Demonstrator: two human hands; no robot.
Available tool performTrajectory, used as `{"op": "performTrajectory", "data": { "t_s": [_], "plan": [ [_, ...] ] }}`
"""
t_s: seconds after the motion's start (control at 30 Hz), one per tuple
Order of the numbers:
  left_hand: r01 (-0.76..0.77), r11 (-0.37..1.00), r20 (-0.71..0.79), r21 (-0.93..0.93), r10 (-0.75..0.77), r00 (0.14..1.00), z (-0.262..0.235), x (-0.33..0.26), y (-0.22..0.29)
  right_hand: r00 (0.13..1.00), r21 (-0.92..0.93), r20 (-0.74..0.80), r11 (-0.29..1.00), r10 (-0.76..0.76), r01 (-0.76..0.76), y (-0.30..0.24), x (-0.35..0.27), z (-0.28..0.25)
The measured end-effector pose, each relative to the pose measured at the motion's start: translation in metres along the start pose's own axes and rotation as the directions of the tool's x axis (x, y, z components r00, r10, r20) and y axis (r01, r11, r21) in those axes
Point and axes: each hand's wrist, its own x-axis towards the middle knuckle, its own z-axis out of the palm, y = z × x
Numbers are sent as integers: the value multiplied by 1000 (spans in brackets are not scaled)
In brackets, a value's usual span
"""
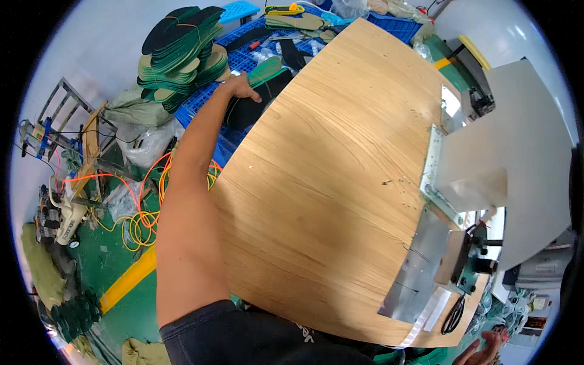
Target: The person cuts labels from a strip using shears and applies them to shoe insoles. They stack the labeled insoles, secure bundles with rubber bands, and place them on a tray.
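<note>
While a blue crate (398, 28) holds bags (398, 9), our left hand (239, 87) touches insoles (267, 71); we can't tell either grip.

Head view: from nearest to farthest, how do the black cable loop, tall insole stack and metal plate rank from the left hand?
From the left hand:
1. Tall insole stack, on its left.
2. Metal plate, across the wooden tabletop.
3. Black cable loop, beyond the plate, lower right.

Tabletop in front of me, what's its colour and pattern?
The tabletop is light brown with wood grain, clearest in the head view.
</note>
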Motion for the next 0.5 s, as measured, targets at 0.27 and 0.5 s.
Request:
{"op": "performTrajectory", "data": {
  "t_s": [0.27,0.5],
  "plan": [
    [-175,984,-752,-27,96,652,-86,-160,20,939,-15,334,996,84,-83,3,-37,-20],
    [-836,389,-369,387,896,247,-132,-342,127,964,272,132,944,-232,189,-29,-16,9]
  ]
}}
